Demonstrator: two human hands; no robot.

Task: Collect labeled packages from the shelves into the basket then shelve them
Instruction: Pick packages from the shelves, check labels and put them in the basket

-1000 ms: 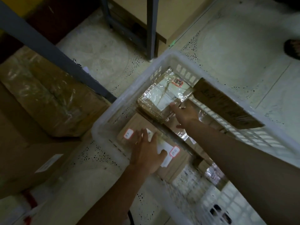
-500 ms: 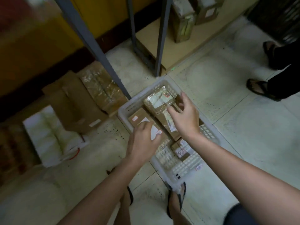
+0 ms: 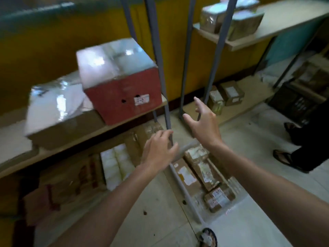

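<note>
Half a second ago both hands were down in the basket on the packages; now they have lifted clear and hold nothing, and the view has swung up to take in the shelves. The left hand hovers above the basket's far end with its fingers loosely spread, palm down; the right hand is higher, wide open, thumb and fingers apart, in front of the grey shelf post. The white plastic basket sits on the pale tiled floor below the forearms, its near rim a smooth rounded bar; the far rim is hidden by the left hand and blurred. Inside lie brown cardboard packages wrapped in glossy tape with white labels, the print too smeared to read. On the wooden shelf stands a red box with a shiny taped top and a small label, beside a flatter package under reflective film. At right another person's sandalled foot is partly cut off.
</note>
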